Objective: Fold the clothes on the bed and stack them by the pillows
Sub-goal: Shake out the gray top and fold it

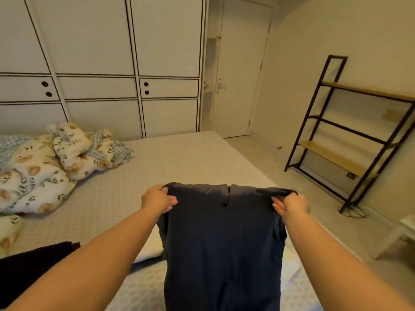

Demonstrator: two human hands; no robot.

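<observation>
A dark blue-grey garment (222,243) hangs in the air over the bed (179,158), held up by its top edge. My left hand (158,199) pinches the garment's upper left corner. My right hand (290,204) pinches the upper right corner. The cloth drops straight down between my forearms and out of the bottom of the view. A dark garment (33,265) lies on the bed at the lower left. A pale folded piece (150,248) shows on the bed behind the held garment, partly hidden.
A crumpled floral quilt (40,171) with a blue checked lining fills the bed's left side. White wardrobe doors (101,63) stand behind the bed, a closed door (242,70) beyond. A black-framed shelf (350,135) leans on the right wall, floor beside the bed.
</observation>
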